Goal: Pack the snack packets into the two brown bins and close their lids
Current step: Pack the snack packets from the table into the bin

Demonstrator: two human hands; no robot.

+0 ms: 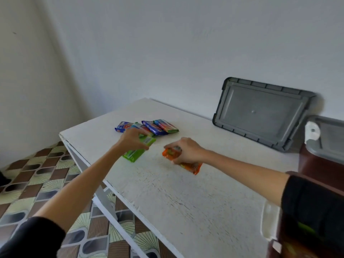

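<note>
Left hand (132,139) closes its fingers on a green packet (138,148) near the white table's (186,202) far left corner; a second green one seems to lie under it. Just behind, four blue and multicoloured packets (149,126) lie in a row, untouched. Right hand (187,150) grips an orange packet (183,161), whether lifted or resting, unclear. Grey lid (260,112) leans on the wall, off its bin. Brown bins (320,164) at right edge, open, one showing some contents. Judging by this: packing partly done, lids left.
</note>
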